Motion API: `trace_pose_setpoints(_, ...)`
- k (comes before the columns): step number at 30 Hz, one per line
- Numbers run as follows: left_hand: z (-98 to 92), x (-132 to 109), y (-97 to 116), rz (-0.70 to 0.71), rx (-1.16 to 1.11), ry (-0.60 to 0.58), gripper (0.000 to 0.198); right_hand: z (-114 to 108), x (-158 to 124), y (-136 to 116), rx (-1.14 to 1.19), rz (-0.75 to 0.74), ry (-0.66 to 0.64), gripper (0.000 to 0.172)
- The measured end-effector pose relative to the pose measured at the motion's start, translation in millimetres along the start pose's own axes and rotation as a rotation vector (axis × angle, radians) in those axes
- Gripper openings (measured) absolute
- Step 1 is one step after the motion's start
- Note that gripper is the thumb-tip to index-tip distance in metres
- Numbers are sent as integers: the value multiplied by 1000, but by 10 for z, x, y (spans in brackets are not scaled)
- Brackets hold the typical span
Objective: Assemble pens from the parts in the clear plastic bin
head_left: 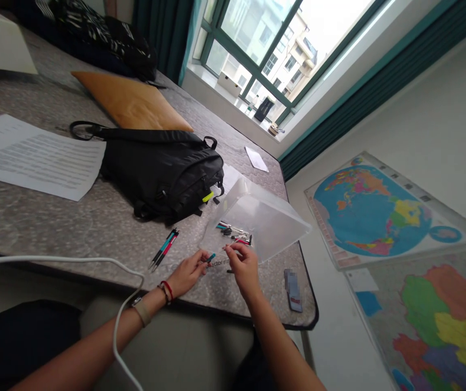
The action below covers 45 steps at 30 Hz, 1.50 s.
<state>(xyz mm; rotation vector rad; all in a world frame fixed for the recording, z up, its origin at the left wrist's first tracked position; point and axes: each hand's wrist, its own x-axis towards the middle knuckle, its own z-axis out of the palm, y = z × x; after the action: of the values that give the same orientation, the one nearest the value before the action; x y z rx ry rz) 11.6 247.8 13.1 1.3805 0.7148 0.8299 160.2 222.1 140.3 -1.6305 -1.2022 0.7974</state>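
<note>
My left hand (192, 267) is closed around a short teal pen part (211, 257), held just over the table in front of the box. To its right, the fingertips of my right hand (244, 267) are pinched together near a small thin piece too small to name. Behind both hands a clear plastic box (283, 217) lies with its opening facing me. Inside it are several loose pen parts (228, 226) in teal, black, red and silver. Left of my left hand, pens (164, 248) with teal and red barrels lie side by side on the table.
A black backpack (159, 168) lies behind the pens, with a brown envelope (135, 100) beyond it and printed sheets (41, 157) to the left. A phone (293, 290) rests near the right table edge. A white cable (119, 320) crosses over my left forearm.
</note>
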Motion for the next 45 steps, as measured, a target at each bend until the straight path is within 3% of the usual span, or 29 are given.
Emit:
trace_pose_setpoints(3,-1,4,-21,16,12,0,20,22,-5,20,-53,-64,0,28)
trace_pose_setpoints(10,-11,15,-6,31,22,5,21,3,-37,114,-148,-43,-69,27)
trace_pose_setpoints(13,-12,8,20,47,16,2,21,-12,-58,147,-156,-44,-88,34)
trace_pose_setpoints(15,-9,6,28,45,0,8,22,-56,-77,189,-150,-41,-43,40)
trace_pose_setpoints(18,-2,9,17,31,-17,8,23,-203,-112,306,-172,-43,101,35)
trace_pose_setpoints(21,0,11,-6,31,-6,1,22,-420,-162,491,-212,25,176,32)
trace_pose_setpoints(25,-6,-5,-17,45,-18,-8,20,-670,-260,853,-249,126,184,28)
trace_pose_setpoints(32,22,-55,34,47,34,26,19,-739,-426,1520,-119,343,330,22)
trace_pose_setpoints(36,58,-91,42,55,119,91,19,-699,-461,1643,-139,265,407,22)
trace_pose_setpoints(39,80,-115,44,62,226,175,18,-712,-479,1630,-150,181,378,31)
trace_pose_setpoints(45,133,-103,56,57,406,328,18,-755,-689,1664,-368,-220,234,54)
